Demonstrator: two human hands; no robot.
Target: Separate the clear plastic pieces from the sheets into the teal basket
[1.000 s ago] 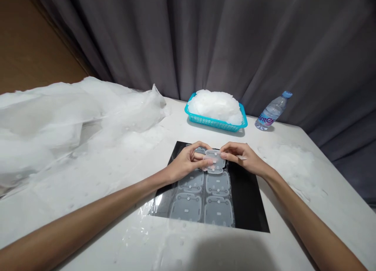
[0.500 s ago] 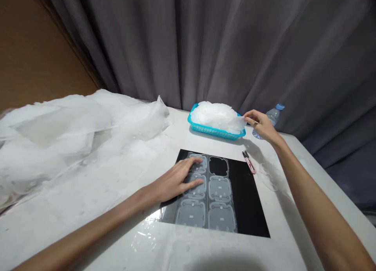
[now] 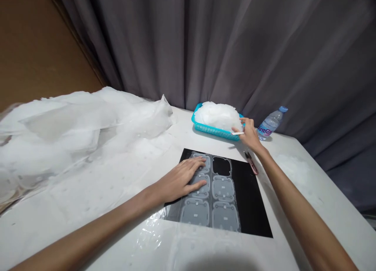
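My left hand [image 3: 183, 179] lies flat, fingers outstretched, on a clear plastic sheet [image 3: 196, 213] with rows of rounded-square moulded shapes. The sheet rests on a black board [image 3: 252, 208]. One shape at the top right of the sheet is an open hole with black showing through. My right hand [image 3: 248, 134] is at the right end of a blue basket [image 3: 216, 132], its fingers against a heap of thin whitish plastic pieces [image 3: 219, 115]. A slim white stick [image 3: 237, 133] is held in its fingers; its kind cannot be made out.
Pink-handled thread snips [image 3: 251, 163] lie at the board's upper right edge. A water bottle [image 3: 272, 124] stands behind my right hand. Piled translucent plastic sheets [image 3: 73, 126] cover the table's left side. Clear scraps [image 3: 296, 169] lie at right. A grey curtain [image 3: 223, 40] hangs behind.
My right hand has moved left and down to the basket's end; the translucent piece it pinched over the heap no longer shows apart. My left hand's fingers have drawn closer together.
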